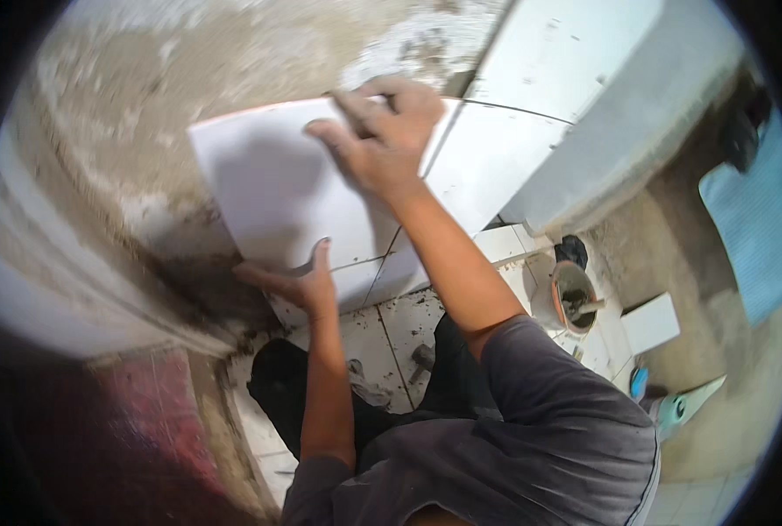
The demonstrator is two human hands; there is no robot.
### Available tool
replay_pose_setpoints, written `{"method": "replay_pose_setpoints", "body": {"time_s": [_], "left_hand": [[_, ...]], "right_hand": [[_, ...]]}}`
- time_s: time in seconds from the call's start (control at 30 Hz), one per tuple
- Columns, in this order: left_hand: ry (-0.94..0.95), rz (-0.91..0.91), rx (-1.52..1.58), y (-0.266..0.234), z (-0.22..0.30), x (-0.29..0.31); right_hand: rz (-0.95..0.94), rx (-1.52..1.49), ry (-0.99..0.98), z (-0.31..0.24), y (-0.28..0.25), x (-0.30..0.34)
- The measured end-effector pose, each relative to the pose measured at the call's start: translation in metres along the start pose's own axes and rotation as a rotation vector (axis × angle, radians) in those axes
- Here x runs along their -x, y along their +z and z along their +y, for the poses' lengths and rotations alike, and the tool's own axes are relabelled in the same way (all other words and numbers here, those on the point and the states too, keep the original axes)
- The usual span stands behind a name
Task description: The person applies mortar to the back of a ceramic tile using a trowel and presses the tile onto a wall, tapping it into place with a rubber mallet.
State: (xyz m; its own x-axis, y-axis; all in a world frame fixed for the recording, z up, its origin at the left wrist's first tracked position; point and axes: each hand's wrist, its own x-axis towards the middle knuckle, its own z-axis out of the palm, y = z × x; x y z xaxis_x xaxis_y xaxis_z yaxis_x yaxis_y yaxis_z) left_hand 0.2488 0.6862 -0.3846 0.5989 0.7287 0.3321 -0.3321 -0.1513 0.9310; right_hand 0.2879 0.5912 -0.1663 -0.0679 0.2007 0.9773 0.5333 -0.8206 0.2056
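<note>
A large white wall tile [268, 180] stands against the rough wall, its orange-brown upper edge showing. My right hand [386, 131] grips its top edge near the right corner, fingers bent over the edge and thumb along the face. Lower down, my left hand [299, 285] holds the tile's bottom part, thumb up on the face and fingers stretched toward the left side. Beneath it sits a row of white tiles [356, 279]. To the right, more white tiles [491, 158] cover the wall. Whether the held tile touches the wall behind is hidden.
Bare, patchy wall [145, 88] spreads at the upper left. On the tiled floor, a hammer-like tool [421, 358] lies between my knees. A bucket of grey mortar [575, 294] stands right, near a loose white tile [652, 324] and a green tool [675, 410]. A reddish surface [154, 412] is at lower left.
</note>
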Motion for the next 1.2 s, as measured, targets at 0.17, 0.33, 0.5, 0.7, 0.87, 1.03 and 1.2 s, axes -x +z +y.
{"method": "replay_pose_setpoints", "body": {"time_s": [0.17, 0.33, 0.5, 0.7, 0.87, 1.03, 1.2], "left_hand": [[0.245, -0.098, -0.162, -0.014, 0.024, -0.034], [0.196, -0.139, 0.021, -0.013, 0.035, -0.033], [0.214, -0.106, -0.068, -0.013, 0.04, -0.032], [0.239, -0.058, -0.111, -0.011, 0.03, -0.032], [0.524, 0.041, -0.578, -0.009, 0.015, -0.034], [0.419, -0.044, -0.196, -0.008, 0.012, -0.028], [0.437, -0.065, -0.101, -0.009, 0.005, -0.029]], "right_hand": [[0.057, -0.039, 0.055, -0.002, 0.001, -0.002], [0.061, -0.081, 0.057, 0.001, 0.001, -0.001], [0.081, -0.094, 0.065, 0.001, 0.0, 0.0], [0.132, -0.119, 0.075, 0.0, 0.0, -0.002], [0.169, -0.485, 0.004, -0.024, -0.011, -0.005], [-0.047, -0.879, -0.401, -0.051, -0.008, 0.021], [-0.133, -1.022, -0.44, -0.026, 0.017, 0.046]]}}
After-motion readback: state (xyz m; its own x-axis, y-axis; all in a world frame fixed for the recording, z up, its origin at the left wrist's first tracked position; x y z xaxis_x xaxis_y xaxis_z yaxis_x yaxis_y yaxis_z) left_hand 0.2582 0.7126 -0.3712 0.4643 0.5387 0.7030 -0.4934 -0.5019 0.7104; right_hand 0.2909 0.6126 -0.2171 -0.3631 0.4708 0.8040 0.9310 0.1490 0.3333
